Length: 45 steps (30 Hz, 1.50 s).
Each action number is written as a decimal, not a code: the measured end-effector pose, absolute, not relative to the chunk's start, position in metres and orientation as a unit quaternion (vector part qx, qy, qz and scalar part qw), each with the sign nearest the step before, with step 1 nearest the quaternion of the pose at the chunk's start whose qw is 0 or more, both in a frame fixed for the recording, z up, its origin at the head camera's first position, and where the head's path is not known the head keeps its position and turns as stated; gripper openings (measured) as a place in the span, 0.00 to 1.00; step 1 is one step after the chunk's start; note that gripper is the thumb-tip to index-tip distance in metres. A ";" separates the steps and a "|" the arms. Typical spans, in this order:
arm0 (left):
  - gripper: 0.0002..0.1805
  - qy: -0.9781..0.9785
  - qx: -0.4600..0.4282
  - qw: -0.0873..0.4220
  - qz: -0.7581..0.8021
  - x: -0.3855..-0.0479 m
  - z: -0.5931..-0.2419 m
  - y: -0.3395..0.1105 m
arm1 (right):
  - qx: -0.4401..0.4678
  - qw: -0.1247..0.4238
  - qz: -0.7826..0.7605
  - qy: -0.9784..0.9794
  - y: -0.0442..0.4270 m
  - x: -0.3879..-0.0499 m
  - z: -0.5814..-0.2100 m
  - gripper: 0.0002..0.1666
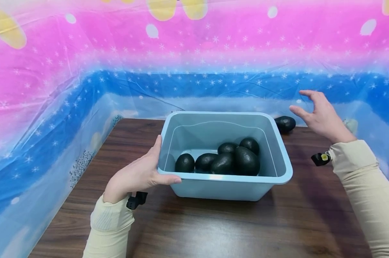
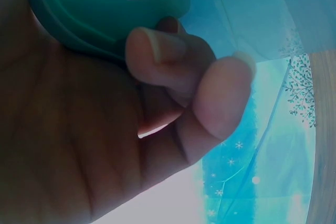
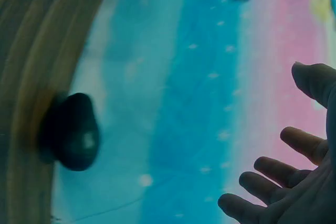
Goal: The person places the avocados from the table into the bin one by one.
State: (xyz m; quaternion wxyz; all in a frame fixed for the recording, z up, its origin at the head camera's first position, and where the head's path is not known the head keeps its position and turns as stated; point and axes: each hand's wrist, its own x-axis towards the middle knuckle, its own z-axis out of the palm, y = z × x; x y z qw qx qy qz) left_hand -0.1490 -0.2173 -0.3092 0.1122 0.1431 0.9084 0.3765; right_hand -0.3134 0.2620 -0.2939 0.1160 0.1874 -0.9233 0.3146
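Observation:
A light blue plastic tub stands on the table with several dark avocados lying in its bottom, mostly in the right half. My left hand holds the tub's left side, thumb along the front rim. In the left wrist view, the fingers curl by the tub wall. One more dark avocado lies outside, just beyond the tub's right rim at the table's far edge. Up and to the right of it, my right hand hovers with fingers spread, touching nothing.
The dark wood table extends in front of the tub and to both sides. A pink and blue patterned cloth hangs behind the table's far edge and along its left and right sides. Each wrist wears a black strap.

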 end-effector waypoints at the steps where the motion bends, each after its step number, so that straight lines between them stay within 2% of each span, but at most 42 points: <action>1: 0.73 0.909 0.142 0.114 0.376 -0.149 -0.309 -0.218 | 0.179 0.106 0.316 -0.926 0.264 -0.318 -0.299 0.45; 19: 0.73 0.912 0.130 0.119 0.369 -0.148 -0.310 -0.218 | 0.103 0.043 0.285 -0.952 0.278 -0.372 -0.365 0.51; 25: 0.73 0.908 0.140 0.113 0.379 -0.149 -0.310 -0.218 | 0.122 0.012 0.260 -0.958 0.284 -0.381 -0.391 0.50; 31: 0.74 0.917 0.132 0.117 0.358 -0.148 -0.311 -0.219 | 0.131 -0.003 0.237 -0.963 0.286 -0.381 -0.400 0.47; 38: 0.73 0.918 0.128 0.126 0.354 -0.148 -0.311 -0.218 | 0.110 0.017 0.211 -0.971 0.287 -0.383 -0.411 0.46; 45: 0.73 0.917 0.125 0.133 0.354 -0.148 -0.311 -0.218 | 0.136 -0.017 0.198 -0.970 0.287 -0.388 -0.411 0.48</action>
